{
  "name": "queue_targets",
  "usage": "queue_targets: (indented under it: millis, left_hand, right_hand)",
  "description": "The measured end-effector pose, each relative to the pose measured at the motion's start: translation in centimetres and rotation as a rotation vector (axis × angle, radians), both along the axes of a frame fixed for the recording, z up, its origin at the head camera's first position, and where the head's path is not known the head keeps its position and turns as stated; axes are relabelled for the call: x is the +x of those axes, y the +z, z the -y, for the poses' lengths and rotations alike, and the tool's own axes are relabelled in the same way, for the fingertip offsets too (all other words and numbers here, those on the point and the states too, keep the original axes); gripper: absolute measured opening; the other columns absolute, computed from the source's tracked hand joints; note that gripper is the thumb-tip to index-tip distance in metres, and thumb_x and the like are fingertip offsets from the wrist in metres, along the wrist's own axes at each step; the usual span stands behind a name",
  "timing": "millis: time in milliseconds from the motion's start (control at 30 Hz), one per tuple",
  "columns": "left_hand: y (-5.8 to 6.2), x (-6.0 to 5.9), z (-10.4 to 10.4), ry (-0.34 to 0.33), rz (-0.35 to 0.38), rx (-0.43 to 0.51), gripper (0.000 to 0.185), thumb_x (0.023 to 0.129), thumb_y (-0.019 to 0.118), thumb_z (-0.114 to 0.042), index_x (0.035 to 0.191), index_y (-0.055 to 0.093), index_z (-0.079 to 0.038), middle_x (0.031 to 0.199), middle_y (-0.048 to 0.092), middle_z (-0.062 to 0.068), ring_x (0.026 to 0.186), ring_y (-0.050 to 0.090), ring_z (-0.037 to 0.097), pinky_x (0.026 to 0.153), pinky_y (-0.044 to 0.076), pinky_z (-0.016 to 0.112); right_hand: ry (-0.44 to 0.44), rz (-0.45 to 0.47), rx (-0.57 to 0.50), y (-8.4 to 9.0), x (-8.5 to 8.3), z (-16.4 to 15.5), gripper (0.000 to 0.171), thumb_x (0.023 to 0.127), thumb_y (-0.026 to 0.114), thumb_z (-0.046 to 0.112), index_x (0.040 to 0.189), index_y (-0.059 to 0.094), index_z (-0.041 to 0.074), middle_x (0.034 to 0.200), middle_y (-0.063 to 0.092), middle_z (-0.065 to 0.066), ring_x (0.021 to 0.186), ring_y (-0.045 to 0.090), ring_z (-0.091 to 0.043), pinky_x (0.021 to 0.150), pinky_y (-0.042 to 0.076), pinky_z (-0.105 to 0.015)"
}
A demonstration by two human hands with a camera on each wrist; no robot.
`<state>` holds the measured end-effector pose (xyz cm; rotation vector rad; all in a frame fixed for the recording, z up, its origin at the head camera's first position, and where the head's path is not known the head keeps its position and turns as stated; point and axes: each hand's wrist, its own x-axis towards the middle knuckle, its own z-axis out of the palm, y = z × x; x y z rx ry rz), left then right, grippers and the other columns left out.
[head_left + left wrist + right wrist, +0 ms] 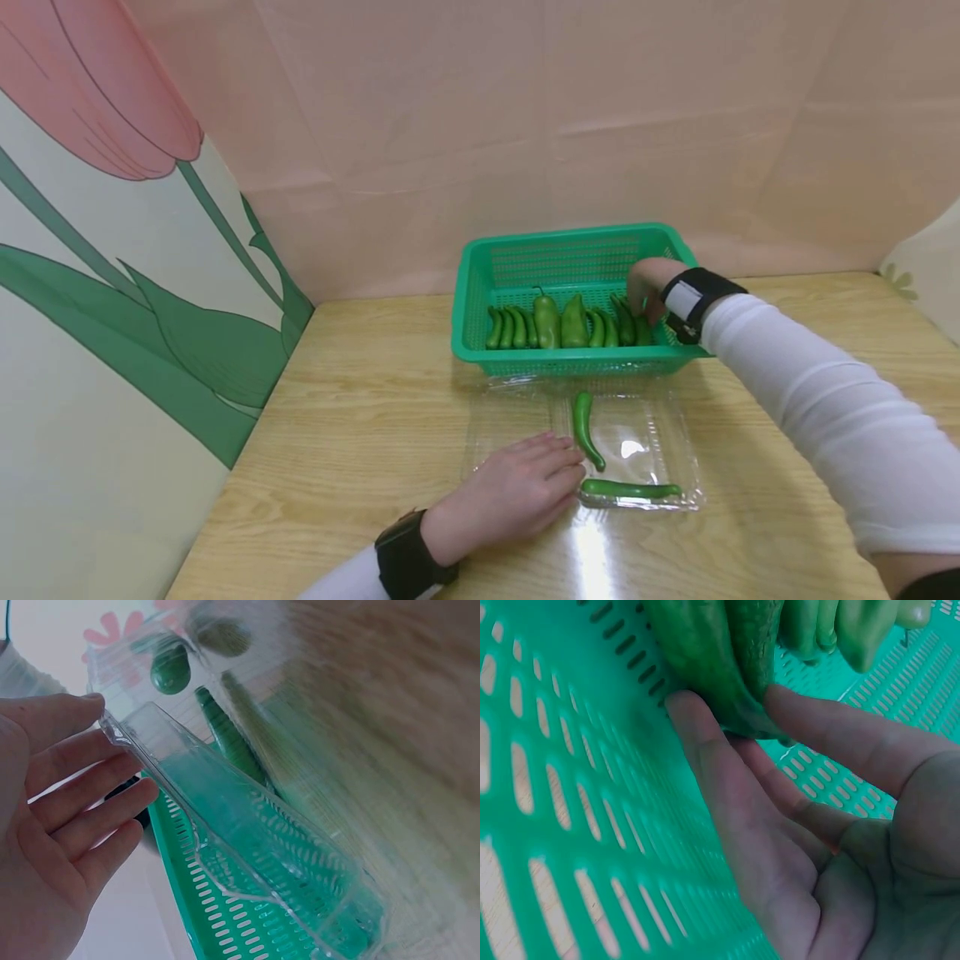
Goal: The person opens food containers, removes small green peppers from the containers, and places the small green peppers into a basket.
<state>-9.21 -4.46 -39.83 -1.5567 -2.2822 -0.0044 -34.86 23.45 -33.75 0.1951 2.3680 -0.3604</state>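
Observation:
A green slotted basket (480, 275) stands at the back of the wooden table and holds several green peppers (558, 323) in a row. My right hand (643, 293) reaches into its right end. In the right wrist view the thumb and a finger (709, 776) pinch the tip of one green pepper (712, 652) against the basket wall. In front of the basket lies a clear plastic tray (678, 467) with two green peppers, one (587, 429) and another (630, 489). My left hand (558, 467) rests flat on the tray's left part, fingers straight, also seen as fingers (82, 817) against the clear edge (225, 817).
A pink wall stands close behind the basket, and a panel with a painted tulip (112, 250) closes off the left side. Bare wooden tabletop (360, 400) lies to the left of the tray and to the right of the basket.

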Motion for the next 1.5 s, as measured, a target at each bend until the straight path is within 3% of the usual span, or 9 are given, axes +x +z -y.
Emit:
queue_targets:
  millis: [500,733,1000,1267,1500]
  left_hand:
    - [0.0,-0.3,-0.3,0.004,0.009,-0.009,0.031,0.096,0.051,-0.031,0.119,0.064,-0.015,0.126,0.062,0.003,0.122,0.056,0.017,0.111,0.039,0.032]
    - [-0.2,-0.5,-0.4,-0.005,0.008,0.001,0.030,0.095,0.054,-0.031,0.118,0.064,-0.015,0.125,0.063,0.003,0.121,0.056,0.017,0.110,0.039,0.032]
    - [-0.2,-0.4,-0.4,-0.001,0.006,-0.010,0.031,0.095,0.053,-0.031,0.119,0.064,-0.015,0.126,0.062,0.003,0.122,0.055,0.017,0.111,0.038,0.032]
    - [0.0,-0.2,-0.2,0.003,0.030,-0.005,0.031,0.095,0.054,-0.031,0.119,0.064,-0.015,0.127,0.062,0.003,0.123,0.055,0.017,0.112,0.036,0.032]
    - [0.1,-0.2,-0.1,-0.002,0.032,0.004,0.031,0.095,0.053,-0.031,0.119,0.064,-0.014,0.126,0.063,0.003,0.122,0.056,0.016,0.112,0.036,0.031]
  right_hand:
    - [0.000,0.031,-0.057,0.4,-0.1,-0.5,0.049,0.097,0.050,0.011,0.131,0.036,-0.021,0.117,0.058,-0.035,0.100,0.066,-0.033,0.088,0.057,-0.036]
    - [0.033,-0.002,-0.040,0.7,0.3,-0.8,0.051,0.096,0.051,0.014,0.132,0.037,-0.019,0.112,0.062,-0.031,0.096,0.068,-0.032,0.080,0.059,-0.035]
    - [0.101,-0.014,-0.078,1.6,0.9,-1.2,0.051,0.096,0.050,0.016,0.135,0.037,-0.016,0.116,0.060,-0.034,0.102,0.065,-0.036,0.085,0.058,-0.040]
    - [0.148,-0.167,-0.155,3.8,2.5,-0.4,0.042,0.089,0.058,0.013,0.120,0.052,-0.016,0.096,0.067,-0.031,0.080,0.070,-0.032,0.067,0.061,-0.035]
    - [0.197,-0.250,-0.097,5.9,3.4,0.8,0.033,0.087,0.063,0.019,0.100,0.065,-0.011,0.086,0.071,-0.021,0.066,0.071,-0.022,0.064,0.061,-0.031]
